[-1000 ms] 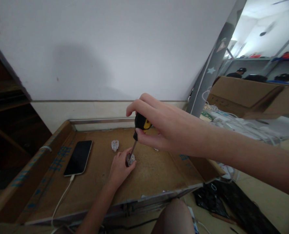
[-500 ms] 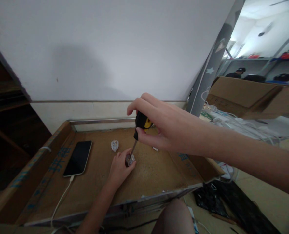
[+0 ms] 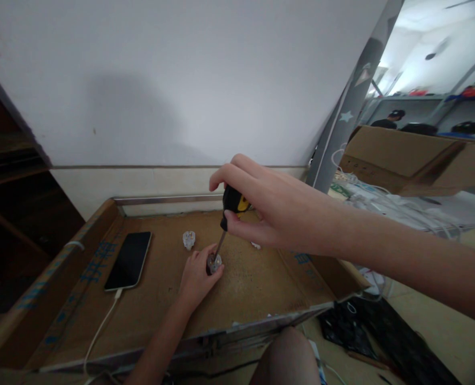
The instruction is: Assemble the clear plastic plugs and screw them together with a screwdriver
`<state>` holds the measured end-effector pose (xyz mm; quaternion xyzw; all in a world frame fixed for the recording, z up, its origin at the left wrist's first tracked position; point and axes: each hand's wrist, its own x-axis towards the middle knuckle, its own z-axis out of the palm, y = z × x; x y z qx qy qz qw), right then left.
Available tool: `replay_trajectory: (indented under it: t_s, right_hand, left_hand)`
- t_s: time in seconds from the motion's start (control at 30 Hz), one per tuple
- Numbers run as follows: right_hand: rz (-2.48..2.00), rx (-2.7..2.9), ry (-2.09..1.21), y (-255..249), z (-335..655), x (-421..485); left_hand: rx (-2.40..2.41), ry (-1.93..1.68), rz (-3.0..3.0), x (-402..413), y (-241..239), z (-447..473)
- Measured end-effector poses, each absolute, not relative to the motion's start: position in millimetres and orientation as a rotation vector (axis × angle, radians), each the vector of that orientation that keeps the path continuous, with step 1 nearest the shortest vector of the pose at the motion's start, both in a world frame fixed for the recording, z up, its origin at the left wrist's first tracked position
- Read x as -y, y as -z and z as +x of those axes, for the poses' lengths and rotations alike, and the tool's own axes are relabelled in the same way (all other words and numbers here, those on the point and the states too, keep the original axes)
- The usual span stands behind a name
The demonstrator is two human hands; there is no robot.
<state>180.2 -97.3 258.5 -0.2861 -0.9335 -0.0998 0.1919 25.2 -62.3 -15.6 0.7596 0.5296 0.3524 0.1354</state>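
My right hand (image 3: 253,200) is closed round the black and yellow handle of a screwdriver (image 3: 230,206). Its shaft slants down, and the tip meets a small clear plug piece (image 3: 214,263). That piece is pinched in the fingers of my left hand (image 3: 199,270), against the cardboard surface. Just beyond my left hand lies a second clear and white plug part (image 3: 189,239). A small white piece (image 3: 255,245) shows partly below my right hand. The screw under the tip is too small to make out.
A phone (image 3: 129,261) with a white charging cable (image 3: 101,329) lies to the left on the cardboard-lined table (image 3: 149,326). Raised cardboard edges border it. At right are bundled white cables (image 3: 398,211) and a large cardboard box (image 3: 398,155). People sit in the far background.
Almost nothing differs. Both hands, the screwdriver and the plug piece keep their places, with only a very slight shift of the view.
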Motion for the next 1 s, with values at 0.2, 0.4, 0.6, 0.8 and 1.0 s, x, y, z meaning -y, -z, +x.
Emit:
replay_trajectory:
  t_s: [0.2,0.4,0.6,0.8,1.0]
  right_hand:
    - [-0.782,2.629,0.266,-258.4,178.9,97.4]
    - [-0.769,2.622,0.276,-259.6,178.6,99.7]
    - [-0.766,2.618,0.287,-260.5,180.1,98.8]
    - [-0.784,2.628,0.277,-259.0,180.1,98.3]
    - [-0.767,2.617,0.28,-256.7,179.6,97.2]
  left_hand:
    - [-1.526,-1.052,2.207,61.6,17.4,25.4]
    - [-1.525,-1.049,2.211,60.7,19.1,25.2]
    - [-1.514,-1.031,2.198,61.7,16.9,24.6]
    - [-1.504,-1.047,2.194,61.8,18.1,24.7]
    - [-1.508,-1.037,2.18,62.0,15.4,25.3]
